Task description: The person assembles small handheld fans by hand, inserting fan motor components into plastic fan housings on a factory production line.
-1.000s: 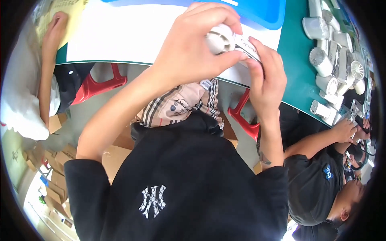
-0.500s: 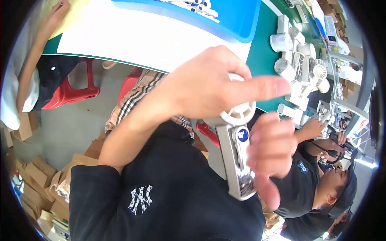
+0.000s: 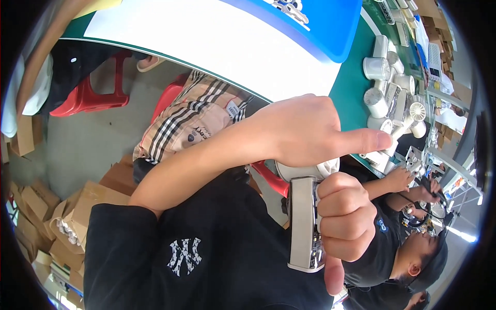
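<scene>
A whitish hand-held fan [image 3: 302, 225] is held between my hands in front of my black shirt, its handle hanging down. My left hand [image 3: 305, 129] reaches across from the left over the round, slotted fan head, thumb stretched to the right and fingers curled out of sight behind it. Against the right side of the handle, my right hand [image 3: 346, 217] is closed in a fist, thumb pointing down. Along the handle's open edge, between its shell and my right fingers, a strip of dark inner parts shows. My right fingertips are hidden.
On the green table [image 3: 343, 111] lie a white sheet [image 3: 206, 41], a blue bin [image 3: 336, 31] with small white parts, and a pile of white fans [image 3: 377, 67]. A co-worker [image 3: 398, 253] sits close at right. Red stools [image 3: 93, 98], plaid cloth [image 3: 206, 111] and cardboard boxes [image 3: 95, 206] are at left.
The fan has turned, so its handle's side now faces me and the small round display is hidden. Both hands sit lower in view; my right fist looks tighter.
</scene>
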The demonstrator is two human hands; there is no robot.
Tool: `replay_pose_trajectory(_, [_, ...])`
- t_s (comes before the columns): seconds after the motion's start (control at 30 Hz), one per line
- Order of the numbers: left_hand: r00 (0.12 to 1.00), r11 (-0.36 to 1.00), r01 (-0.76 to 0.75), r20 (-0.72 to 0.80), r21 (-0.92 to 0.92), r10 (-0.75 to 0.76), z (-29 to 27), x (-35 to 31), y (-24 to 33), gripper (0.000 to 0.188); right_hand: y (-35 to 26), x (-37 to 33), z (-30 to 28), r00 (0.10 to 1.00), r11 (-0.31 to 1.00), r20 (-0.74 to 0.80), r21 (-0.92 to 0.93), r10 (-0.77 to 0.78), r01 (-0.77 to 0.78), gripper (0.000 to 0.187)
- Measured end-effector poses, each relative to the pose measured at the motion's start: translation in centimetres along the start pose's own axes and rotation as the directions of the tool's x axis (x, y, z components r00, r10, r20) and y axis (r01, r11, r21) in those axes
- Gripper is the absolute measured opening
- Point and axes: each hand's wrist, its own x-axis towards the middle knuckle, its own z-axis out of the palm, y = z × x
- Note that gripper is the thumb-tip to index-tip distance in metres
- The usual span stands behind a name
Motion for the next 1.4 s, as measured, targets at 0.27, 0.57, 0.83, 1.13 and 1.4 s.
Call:
replay_pose_trajectory(0.27, [0.971, 0.989, -0.114, -0.199, 0.096, 0.132, -2.3, -0.8, -0.3, 0.042, 1.4, -1.4, -2.0, 0.981, 0.972, -0.191, -0.234, -0.039, -0.007, 0.057])
replay_pose_trajectory(0.57, [0.800, 0.771, -0.279, -0.305, 0.572, 0.516, -8.1, 0.0, -4.3, 0.041, 6.4, -3.4, -5.8, 0.785, 0.525, -0.195, -0.646, 0.588, -0.554, 0.048])
replay_pose_trajectory(0.83, [0.848, 0.554, -0.210, -0.132, 0.806, 0.513, -8.3, 0.6, -5.3, 0.042, 8.9, -4.8, -4.4, 0.813, 0.505, -0.316, -0.658, 0.489, -0.559, 0.051])
replay_pose_trajectory(1.13, [0.846, 0.465, -0.220, -0.069, 0.858, 0.529, -8.3, 0.6, -5.0, 0.044, 8.8, -4.9, -4.5, 0.801, 0.449, -0.317, -0.696, 0.508, -0.560, 0.057])
replay_pose_trajectory(1.4, [0.830, 0.370, -0.122, -0.110, 0.921, 0.547, -8.2, 0.8, -5.4, 0.049, 9.7, -5.6, -3.7, 0.837, 0.380, -0.301, -0.784, 0.458, -0.490, 0.059])
